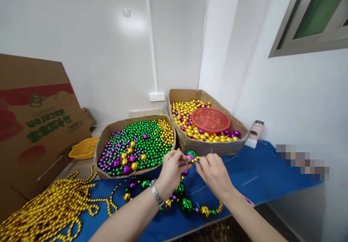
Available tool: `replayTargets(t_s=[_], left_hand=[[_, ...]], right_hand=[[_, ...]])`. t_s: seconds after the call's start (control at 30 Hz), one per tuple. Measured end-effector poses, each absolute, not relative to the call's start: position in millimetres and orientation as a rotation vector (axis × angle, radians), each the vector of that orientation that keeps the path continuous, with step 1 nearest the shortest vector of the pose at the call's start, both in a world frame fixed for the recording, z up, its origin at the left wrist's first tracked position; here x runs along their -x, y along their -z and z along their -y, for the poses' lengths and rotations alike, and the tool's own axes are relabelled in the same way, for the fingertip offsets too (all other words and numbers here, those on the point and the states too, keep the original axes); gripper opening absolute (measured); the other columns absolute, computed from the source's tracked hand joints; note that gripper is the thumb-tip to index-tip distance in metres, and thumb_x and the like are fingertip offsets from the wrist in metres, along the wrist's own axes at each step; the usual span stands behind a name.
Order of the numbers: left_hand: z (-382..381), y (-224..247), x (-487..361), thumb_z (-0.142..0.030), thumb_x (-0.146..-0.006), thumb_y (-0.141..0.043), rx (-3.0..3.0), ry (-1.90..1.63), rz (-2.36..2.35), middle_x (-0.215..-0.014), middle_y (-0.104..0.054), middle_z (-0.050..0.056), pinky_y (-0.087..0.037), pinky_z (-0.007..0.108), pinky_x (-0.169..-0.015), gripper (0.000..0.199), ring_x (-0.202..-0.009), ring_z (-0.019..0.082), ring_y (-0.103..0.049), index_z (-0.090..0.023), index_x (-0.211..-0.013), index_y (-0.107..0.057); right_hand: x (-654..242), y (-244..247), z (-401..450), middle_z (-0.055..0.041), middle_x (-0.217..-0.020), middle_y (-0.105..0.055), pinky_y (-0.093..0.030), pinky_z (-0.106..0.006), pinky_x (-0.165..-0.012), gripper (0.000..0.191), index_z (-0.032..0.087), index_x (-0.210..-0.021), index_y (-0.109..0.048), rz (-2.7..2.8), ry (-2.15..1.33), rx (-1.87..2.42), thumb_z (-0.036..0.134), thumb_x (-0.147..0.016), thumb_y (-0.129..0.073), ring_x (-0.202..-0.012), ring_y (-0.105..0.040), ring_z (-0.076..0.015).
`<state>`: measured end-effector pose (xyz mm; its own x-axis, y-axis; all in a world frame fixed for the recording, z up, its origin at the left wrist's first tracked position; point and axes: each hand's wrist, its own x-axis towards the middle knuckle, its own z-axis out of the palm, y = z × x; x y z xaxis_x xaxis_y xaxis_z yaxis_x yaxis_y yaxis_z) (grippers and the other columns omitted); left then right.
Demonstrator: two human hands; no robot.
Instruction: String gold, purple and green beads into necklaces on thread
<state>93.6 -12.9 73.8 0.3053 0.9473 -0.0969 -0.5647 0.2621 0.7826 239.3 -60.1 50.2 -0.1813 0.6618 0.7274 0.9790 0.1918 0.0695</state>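
Head view: our left hand and right hand pinch one beaded strand, trailing toward six o'clock; two bead-filled boxes stand at ten and one, the latter holding one red bowl.

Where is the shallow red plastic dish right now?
In the head view, the red plastic dish lies right of centre, on shiny gold and purple beads inside the rear cardboard box, beyond the right hand.

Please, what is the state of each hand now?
Left hand: closed, pinching the bead strand near its end.
Right hand: closed on the same strand; exact grip unclear.
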Motion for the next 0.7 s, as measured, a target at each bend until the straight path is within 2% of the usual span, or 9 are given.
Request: replayTargets(t_s=[0.13,0.23,0.4,0.53,0.63,0.7], left_hand=[[14.6,-72.5,-95.6,-0.019,-0.067,-0.067,-0.531,-1.127,-0.573,-0.058,-0.059,0.0,-0.053,0.035,-0.07,0.016,-0.063,0.016,-0.063,-0.014,-0.06,-0.054],[18.0,-69.4,-97.4,-0.017,-0.067,-0.066,-0.476,-1.143,-0.55,-0.059,-0.061,0.002,-0.053,0.036,-0.074,0.013,-0.065,0.017,-0.065,-0.013,-0.061,-0.055],[23.4,-66.1,-102.0,-0.02,-0.066,-0.071,-0.534,-1.255,-0.51,-0.061,-0.061,0.0,-0.053,0.035,-0.075,0.018,-0.066,0.014,-0.064,-0.015,-0.065,-0.054],[23.1,-71.7,-101.4,-0.019,-0.065,-0.072,-0.524,-1.269,-0.493,-0.06,-0.06,-0.001,-0.053,0.034,-0.075,0.02,-0.066,0.014,-0.063,-0.015,-0.065,-0.053],[23.8,-75.2,-97.9,-0.022,-0.066,-0.072,-0.594,-1.215,-0.484,-0.061,-0.06,0.0,-0.054,0.036,-0.074,0.021,-0.068,0.016,-0.064,-0.014,-0.065,-0.053],[24.6,-74.4,-95.2,-0.024,-0.067,-0.072,-0.645,-1.179,-0.483,-0.062,-0.061,0.0,-0.054,0.037,-0.074,0.022,-0.069,0.017,-0.064,-0.015,-0.066,-0.053]], right_hand=[[-231.0,-35.6,64.2,-0.0012,-0.061,-0.04,-0.029,-0.032,-0.061,0.029,0.021,-0.062,-0.048,1.813,0.779,1.514,0.016,-0.09,-0.046,-0.064,-0.039,-0.0189],[-225.2,-26.5,67.0,-0.0004,-0.061,-0.039,-0.029,-0.031,-0.061,0.028,0.021,-0.062,-0.048,1.738,0.731,1.5,0.021,-0.091,-0.049,-0.063,-0.038,-0.018],[-224.7,-34.8,69.7,-0.0022,-0.068,-0.046,-0.036,-0.029,-0.065,0.027,0.02,-0.068,-0.05,1.715,0.494,1.464,0.029,-0.093,-0.045,-0.068,-0.045,-0.0171],[-221.4,-37.4,75.7,-0.0024,-0.068,-0.052,-0.04,-0.028,-0.065,0.032,0.02,-0.068,-0.053,1.747,0.295,1.435,0.029,-0.095,-0.038,-0.068,-0.051,-0.0164],[-217.0,-25.6,78.8,0.0007,-0.064,-0.055,-0.041,-0.023,-0.054,0.033,0.019,-0.08,-0.058,1.71,0.155,1.434,0.026,-0.098,-0.031,-0.058,-0.054,-0.0129],[-215.4,-14.4,77.5,0.0044,-0.057,-0.051,-0.04,-0.021,-0.047,0.03,0.017,-0.1,-0.058,1.663,0.088,1.445,0.025,-0.098,-0.029,-0.049,-0.052,-0.0115]])
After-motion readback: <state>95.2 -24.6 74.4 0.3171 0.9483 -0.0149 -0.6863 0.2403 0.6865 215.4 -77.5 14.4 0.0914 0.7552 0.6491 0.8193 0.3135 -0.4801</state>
